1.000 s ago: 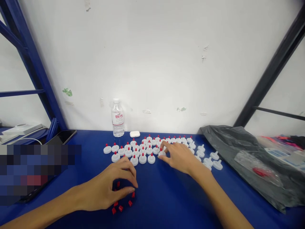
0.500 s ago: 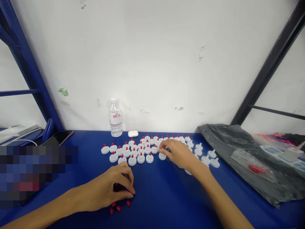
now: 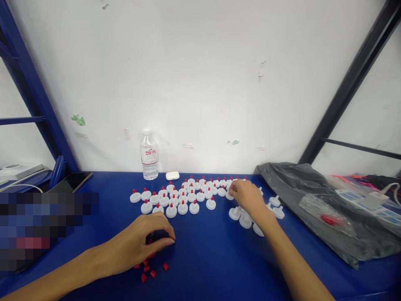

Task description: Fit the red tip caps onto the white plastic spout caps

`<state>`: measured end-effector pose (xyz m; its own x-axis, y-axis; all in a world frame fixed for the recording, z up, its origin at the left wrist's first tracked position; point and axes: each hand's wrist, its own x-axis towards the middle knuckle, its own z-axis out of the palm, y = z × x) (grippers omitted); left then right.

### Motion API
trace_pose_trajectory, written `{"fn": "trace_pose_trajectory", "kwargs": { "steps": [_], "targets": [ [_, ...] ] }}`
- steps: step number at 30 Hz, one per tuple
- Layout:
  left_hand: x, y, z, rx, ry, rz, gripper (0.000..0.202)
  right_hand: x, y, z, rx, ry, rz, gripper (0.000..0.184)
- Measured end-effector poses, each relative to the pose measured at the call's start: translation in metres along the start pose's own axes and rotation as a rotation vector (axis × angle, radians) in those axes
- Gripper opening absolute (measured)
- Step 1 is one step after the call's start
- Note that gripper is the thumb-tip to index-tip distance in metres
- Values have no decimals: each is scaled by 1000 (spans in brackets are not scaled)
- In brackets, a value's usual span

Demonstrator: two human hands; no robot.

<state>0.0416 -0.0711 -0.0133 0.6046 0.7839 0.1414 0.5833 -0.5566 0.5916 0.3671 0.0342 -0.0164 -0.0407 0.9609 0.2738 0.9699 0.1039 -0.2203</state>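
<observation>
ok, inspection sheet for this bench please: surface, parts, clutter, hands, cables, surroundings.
Surface: blue tabletop, no spills seen.
Parts: white caps with red tips grouped mid-table; untipped white caps towards the right; loose red tips by the left hand.
Clutter: water bottle, white case; grey plastic sheet with a clear bag on it.
Hands: left curled over the loose tips, grip unclear; right hand at a white cap, grip unclear.
Cables: white cable far left; another far right.
Surroundings: white wall, marked; blue post left, dark post right.
</observation>
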Motion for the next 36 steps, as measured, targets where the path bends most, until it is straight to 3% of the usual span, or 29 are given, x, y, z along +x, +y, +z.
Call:
{"fn": "trace_pose_trajectory", "kwargs": {
  "steps": [4, 9, 16, 22, 28, 32, 36],
  "targets": [
    [1, -3, 3, 6, 122, 29, 16, 6, -2, -8, 94, 81, -35, 14],
    [1, -5, 2, 4, 185, 21, 20, 2, -19, -16, 346, 194, -115, 12],
    [3, -7, -1, 0, 230, -40, 25, -29, -65, -13, 449, 221, -560, 20],
    [3, -10, -1, 14, 385, -62, 24, -47, -88, 0, 380, 162, -831, 44],
    [2, -9, 0, -7, 390, 14, 20, -54, -101, 6, 355, 113, -893, 49],
    [1, -8, 1, -20, 361, 49, 22, -57, -104, 10, 330, 134, -935, 51],
    [0, -9, 1, -2, 406, 101, 18, -59, -107, 11, 285, 167, -978, 51]
  ]
}}
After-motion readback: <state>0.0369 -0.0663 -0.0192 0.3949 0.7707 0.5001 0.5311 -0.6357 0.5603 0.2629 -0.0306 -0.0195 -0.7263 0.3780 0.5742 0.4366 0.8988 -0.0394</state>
